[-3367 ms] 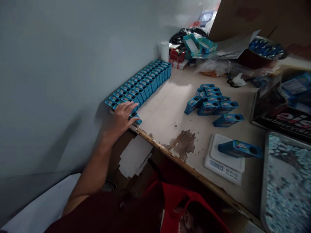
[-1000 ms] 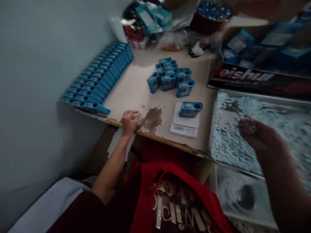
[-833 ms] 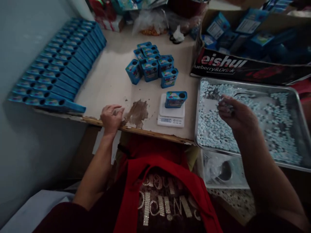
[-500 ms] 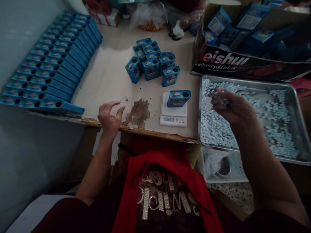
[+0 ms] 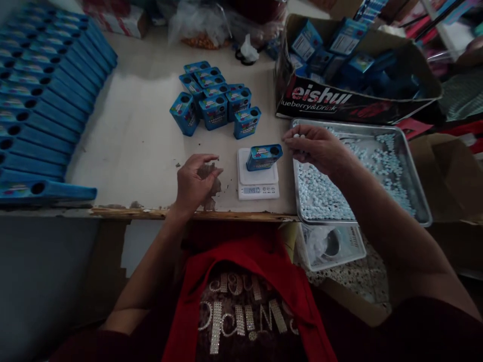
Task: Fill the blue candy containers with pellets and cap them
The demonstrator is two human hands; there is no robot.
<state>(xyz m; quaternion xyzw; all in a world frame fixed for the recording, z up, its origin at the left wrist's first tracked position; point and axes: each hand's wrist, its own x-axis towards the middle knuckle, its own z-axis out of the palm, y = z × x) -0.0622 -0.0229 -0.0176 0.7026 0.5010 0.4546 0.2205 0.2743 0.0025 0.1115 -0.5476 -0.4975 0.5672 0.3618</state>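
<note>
A blue candy box (image 5: pixel 263 158) with a round dark hole in its top stands on a small white digital scale (image 5: pixel 258 193). Just right of it, my right hand (image 5: pixel 315 148) is closed around a few small white candies (image 5: pixel 298 136), above the left rim of a metal tray (image 5: pixel 421 201). Pale blue and white candies (image 5: pixel 324 196) cover much of that tray. My left hand (image 5: pixel 196 180) holds nothing; its thumb and fingers are apart, over the table left of the scale.
Several similar blue boxes (image 5: pixel 214 111) stand in a group behind the scale. Long rows of them (image 5: pixel 49 120) fill the left side. At the back right, a black carton (image 5: pixel 320 100) holds more. Behind lie a plastic bag (image 5: pixel 204 30) and scissors (image 5: pixel 247 59).
My right hand has lifted from the tray and moved left toward the box, with candies in its fingers. My left hand has come nearer the scale. The view has shifted.
</note>
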